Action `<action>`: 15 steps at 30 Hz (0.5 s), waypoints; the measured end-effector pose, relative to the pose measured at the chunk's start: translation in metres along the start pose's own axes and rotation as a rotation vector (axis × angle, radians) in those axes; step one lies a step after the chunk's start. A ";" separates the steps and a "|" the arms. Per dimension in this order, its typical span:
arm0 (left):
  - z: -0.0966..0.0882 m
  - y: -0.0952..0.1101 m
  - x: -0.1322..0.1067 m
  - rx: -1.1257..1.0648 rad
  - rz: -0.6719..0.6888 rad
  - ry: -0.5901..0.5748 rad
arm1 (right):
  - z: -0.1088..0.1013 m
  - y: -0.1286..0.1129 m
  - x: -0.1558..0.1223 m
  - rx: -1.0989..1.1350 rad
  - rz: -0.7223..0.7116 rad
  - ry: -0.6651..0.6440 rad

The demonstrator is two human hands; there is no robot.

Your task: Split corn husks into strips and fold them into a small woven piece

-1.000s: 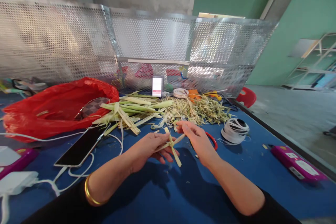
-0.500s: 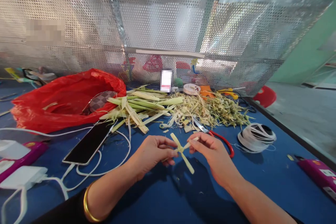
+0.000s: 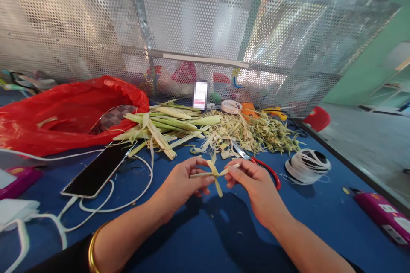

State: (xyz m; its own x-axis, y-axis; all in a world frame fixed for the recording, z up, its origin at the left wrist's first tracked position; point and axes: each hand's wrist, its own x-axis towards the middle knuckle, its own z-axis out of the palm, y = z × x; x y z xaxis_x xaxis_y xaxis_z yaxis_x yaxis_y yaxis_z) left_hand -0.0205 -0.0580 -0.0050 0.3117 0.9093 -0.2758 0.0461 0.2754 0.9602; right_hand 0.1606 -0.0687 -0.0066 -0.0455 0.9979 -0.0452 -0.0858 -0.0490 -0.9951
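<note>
Between my two hands is a small cross of pale yellow-green leaf strips (image 3: 218, 187), folded together at its middle and held above the blue table. My left hand (image 3: 187, 179) pinches the left side of the cross with thumb and fingers, and one strip sticks out over the fingers. Thumb and forefinger of my right hand (image 3: 245, 178) grip the strip end on the right. Just behind the right hand lie scissors with red handles (image 3: 269, 169), partly hidden by it. A pile of long green-yellow leaf pieces (image 3: 173, 123) spreads beyond my left hand.
Small dried plant bits (image 3: 265, 132) are heaped at the back. A spool of white string (image 3: 308, 166) stands at right, near a purple power strip (image 3: 384, 213). At left lie a phone (image 3: 96, 170), white cables and a red plastic bag (image 3: 73, 98). A perforated metal screen (image 3: 198, 25) rises behind.
The cross has turned: the strip pointing toward me now hangs steeper and looks shorter. A strip now shows across my left fingers. Both hands keep their hold, and the view has shifted slightly.
</note>
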 end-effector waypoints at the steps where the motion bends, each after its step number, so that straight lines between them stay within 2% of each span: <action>1: 0.000 0.000 0.000 0.009 0.002 0.013 | 0.000 -0.001 -0.001 -0.003 -0.005 -0.002; 4: 0.001 0.000 0.000 0.024 0.017 0.054 | 0.002 -0.003 -0.002 -0.010 -0.020 -0.008; 7: 0.002 0.002 -0.002 -0.005 0.039 0.022 | 0.004 -0.003 -0.002 -0.011 -0.011 -0.012; 10: 0.004 0.004 -0.005 -0.048 -0.016 -0.023 | 0.006 -0.002 -0.002 -0.020 -0.005 -0.012; 15: 0.005 0.004 -0.008 0.000 -0.081 -0.029 | 0.008 0.001 -0.002 -0.014 -0.006 -0.031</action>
State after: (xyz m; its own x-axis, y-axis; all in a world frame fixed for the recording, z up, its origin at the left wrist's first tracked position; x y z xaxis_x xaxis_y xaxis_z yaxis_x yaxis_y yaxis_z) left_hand -0.0177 -0.0656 0.0013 0.3339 0.8748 -0.3511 0.0720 0.3477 0.9348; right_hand 0.1530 -0.0707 -0.0066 -0.0761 0.9964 -0.0364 -0.0720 -0.0419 -0.9965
